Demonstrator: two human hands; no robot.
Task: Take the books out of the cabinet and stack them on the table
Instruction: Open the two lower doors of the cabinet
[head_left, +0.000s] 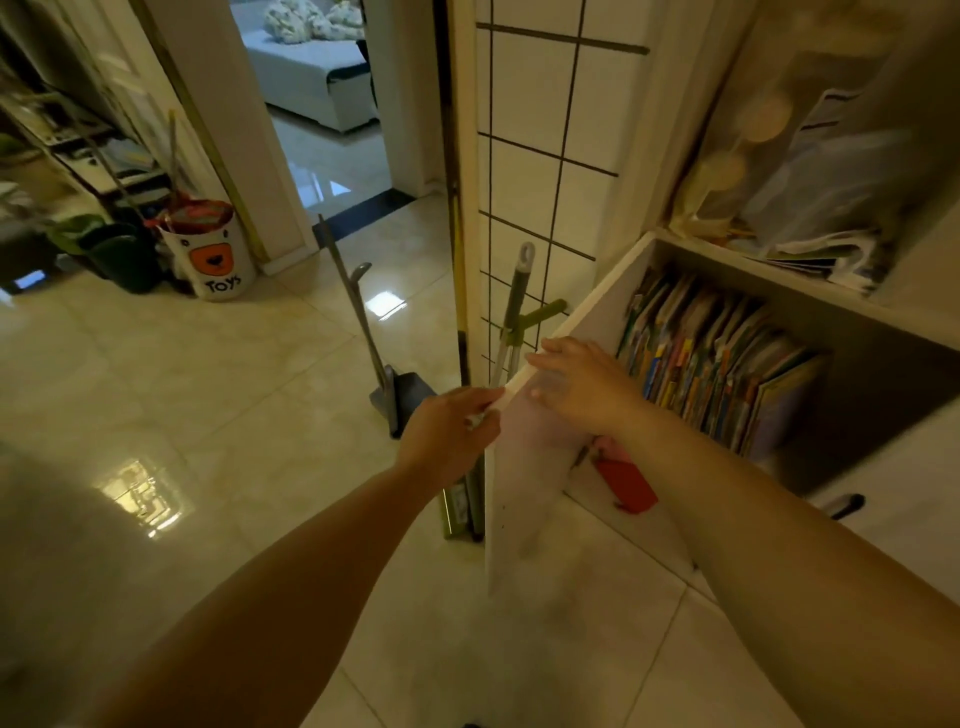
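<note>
Head view shows the left hand (447, 431) gripping the outer edge of the open white cabinet door (524, 467); the right hand (582, 387) rests flat, fingers straight, on its inner face; books (711, 364) stand upright on the cabinet (779, 280) shelf.

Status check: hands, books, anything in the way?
Both hands on cabinet door: left hand gripping its edge, right hand flat on it. Books all shelved. Door partly blocks access.

A home is showing here: glossy tiled floor (218, 364) is reflecting light, a white bin marked "Toys" (210, 254) is standing by a doorway, a sofa (311, 73) is sitting beyond, and a dustpan (400, 395) is leaning near a cabinet (779, 270) filled with children's books (717, 364).
</note>
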